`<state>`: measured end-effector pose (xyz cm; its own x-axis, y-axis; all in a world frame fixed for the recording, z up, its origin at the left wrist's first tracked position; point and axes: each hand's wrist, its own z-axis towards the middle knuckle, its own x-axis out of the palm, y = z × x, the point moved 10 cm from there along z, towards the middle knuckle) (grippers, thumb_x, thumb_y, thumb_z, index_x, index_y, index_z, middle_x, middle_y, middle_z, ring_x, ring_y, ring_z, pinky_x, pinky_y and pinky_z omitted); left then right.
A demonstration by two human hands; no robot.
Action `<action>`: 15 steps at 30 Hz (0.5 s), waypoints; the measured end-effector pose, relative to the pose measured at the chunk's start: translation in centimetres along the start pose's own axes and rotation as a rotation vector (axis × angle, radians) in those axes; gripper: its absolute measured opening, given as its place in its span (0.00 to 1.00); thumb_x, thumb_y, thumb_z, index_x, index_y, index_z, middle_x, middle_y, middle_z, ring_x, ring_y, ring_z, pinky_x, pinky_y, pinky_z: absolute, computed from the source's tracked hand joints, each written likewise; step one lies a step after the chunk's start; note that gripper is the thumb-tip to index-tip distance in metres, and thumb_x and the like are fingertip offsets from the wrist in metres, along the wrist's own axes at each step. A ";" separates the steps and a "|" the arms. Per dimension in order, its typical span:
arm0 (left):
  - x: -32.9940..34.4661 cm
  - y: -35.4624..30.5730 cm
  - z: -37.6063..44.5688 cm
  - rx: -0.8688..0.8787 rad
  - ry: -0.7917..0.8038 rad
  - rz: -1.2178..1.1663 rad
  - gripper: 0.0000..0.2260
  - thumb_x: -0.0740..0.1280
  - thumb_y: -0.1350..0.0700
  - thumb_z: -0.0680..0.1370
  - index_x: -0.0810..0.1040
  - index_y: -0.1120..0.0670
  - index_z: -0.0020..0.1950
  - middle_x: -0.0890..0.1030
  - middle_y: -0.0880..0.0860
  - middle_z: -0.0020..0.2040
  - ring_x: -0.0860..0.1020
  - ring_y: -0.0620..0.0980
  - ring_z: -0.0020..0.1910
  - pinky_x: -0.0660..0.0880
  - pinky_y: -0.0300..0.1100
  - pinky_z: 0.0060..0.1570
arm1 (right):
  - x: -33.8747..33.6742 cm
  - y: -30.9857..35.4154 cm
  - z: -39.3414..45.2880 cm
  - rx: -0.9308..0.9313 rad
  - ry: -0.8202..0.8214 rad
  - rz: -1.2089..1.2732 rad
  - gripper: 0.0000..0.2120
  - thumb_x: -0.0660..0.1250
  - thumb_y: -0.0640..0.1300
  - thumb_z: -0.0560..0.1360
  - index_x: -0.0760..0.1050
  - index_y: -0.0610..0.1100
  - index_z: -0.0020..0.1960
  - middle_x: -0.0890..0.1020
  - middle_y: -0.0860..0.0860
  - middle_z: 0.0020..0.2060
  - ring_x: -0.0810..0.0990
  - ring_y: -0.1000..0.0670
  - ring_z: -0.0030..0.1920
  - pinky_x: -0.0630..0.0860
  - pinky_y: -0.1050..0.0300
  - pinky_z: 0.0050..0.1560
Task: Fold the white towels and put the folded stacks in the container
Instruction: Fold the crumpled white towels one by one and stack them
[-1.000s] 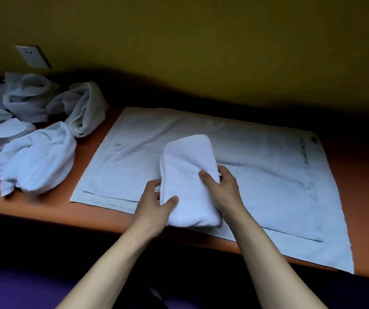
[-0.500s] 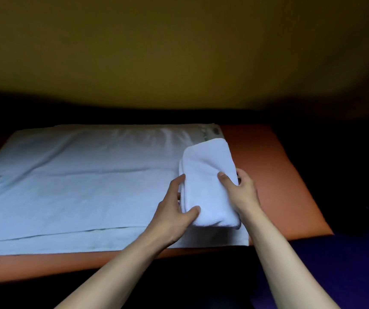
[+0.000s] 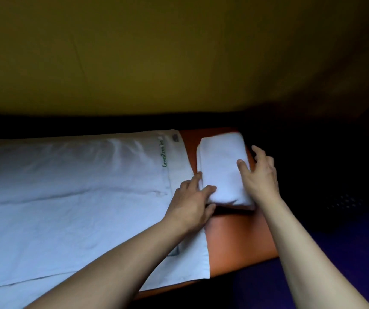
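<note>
The person is setting a folded towel (image 3: 222, 170) on the orange bench (image 3: 234, 237), right of frame centre. The left hand (image 3: 192, 201) is gripping its near corner, thumb on top; the right hand (image 3: 260, 175) is resting spread against its side. No container is showing, so the next move likely calls for finding it.

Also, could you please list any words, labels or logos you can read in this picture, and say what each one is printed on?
"GreenTree Inn": green lettering running along the right end of the large flat white towel spread on the orange table; the last letters are blurred, so the final word is partly a guess.
Small dark tag or logo at that towel's far right corner: too blurred to read.
Small folded white towel: no text visible.
</note>
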<state>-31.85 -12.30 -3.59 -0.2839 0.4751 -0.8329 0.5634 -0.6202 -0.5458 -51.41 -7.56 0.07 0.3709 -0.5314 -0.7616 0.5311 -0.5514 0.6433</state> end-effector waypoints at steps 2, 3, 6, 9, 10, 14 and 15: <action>1.2 0.0 0.4 0.054 0.002 0.165 0.24 0.61 0.47 0.82 0.64 0.45 0.78 0.55 0.56 0.81 0.61 0.61 0.75 0.61 0.53 0.72 | -0.3 0.3 -2.2 -0.128 -0.057 -0.106 0.24 0.67 0.48 0.77 0.70 0.50 0.73 0.73 0.43 0.65 0.72 0.39 0.64 0.68 0.45 0.65; 1.5 0.0 0.4 0.086 -0.017 0.206 0.23 0.60 0.47 0.82 0.65 0.47 0.77 0.59 0.56 0.81 0.63 0.62 0.74 0.64 0.54 0.71 | -0.3 0.4 -3.9 -0.204 -0.090 -0.143 0.22 0.65 0.49 0.77 0.73 0.50 0.70 0.74 0.45 0.64 0.73 0.41 0.62 0.68 0.45 0.64; 1.9 0.0 0.4 0.157 -0.080 0.312 0.24 0.57 0.46 0.78 0.72 0.49 0.73 0.72 0.56 0.73 0.76 0.64 0.65 0.75 0.54 0.61 | 0.9 -0.9 -8.8 -0.324 -0.115 -0.208 0.21 0.60 0.53 0.77 0.77 0.50 0.67 0.77 0.47 0.63 0.74 0.43 0.64 0.71 0.45 0.64; 2.5 0.4 0.2 0.148 -0.098 0.376 0.25 0.52 0.45 0.80 0.68 0.47 0.76 0.71 0.54 0.75 0.76 0.62 0.67 0.74 0.56 0.63 | 2.7 -2.6 -9.9 -0.366 -0.054 -0.238 0.23 0.58 0.52 0.80 0.71 0.51 0.74 0.72 0.46 0.72 0.67 0.45 0.73 0.67 0.48 0.70; 2.8 0.6 0.2 0.137 -0.091 0.378 0.25 0.51 0.44 0.81 0.65 0.46 0.77 0.69 0.53 0.77 0.73 0.62 0.69 0.72 0.57 0.66 | 3.1 -2.8 -9.4 -0.373 -0.038 -0.229 0.23 0.58 0.52 0.81 0.70 0.51 0.75 0.70 0.46 0.73 0.66 0.45 0.74 0.65 0.49 0.71; 2.9 0.6 1.8 0.094 -0.062 0.348 0.25 0.44 0.42 0.83 0.53 0.44 0.81 0.56 0.51 0.82 0.61 0.62 0.77 0.59 0.57 0.75 | 3.7 -2.2 -5.8 -0.389 -0.008 -0.202 0.22 0.58 0.51 0.81 0.71 0.50 0.74 0.71 0.44 0.73 0.66 0.44 0.75 0.64 0.50 0.73; 2.6 0.5 2.7 0.083 -0.063 0.348 0.25 0.44 0.43 0.84 0.51 0.43 0.82 0.54 0.51 0.82 0.59 0.62 0.78 0.57 0.56 0.75 | 3.7 -2.1 -4.9 -0.394 0.001 -0.218 0.22 0.58 0.51 0.81 0.71 0.50 0.74 0.71 0.45 0.73 0.65 0.45 0.75 0.62 0.52 0.73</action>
<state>-34.38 -13.02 -6.32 -0.1350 0.1886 -0.9727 0.5707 -0.7877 -0.2319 -47.41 -5.26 -4.49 0.2187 -0.4291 -0.8764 0.8462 -0.3638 0.3892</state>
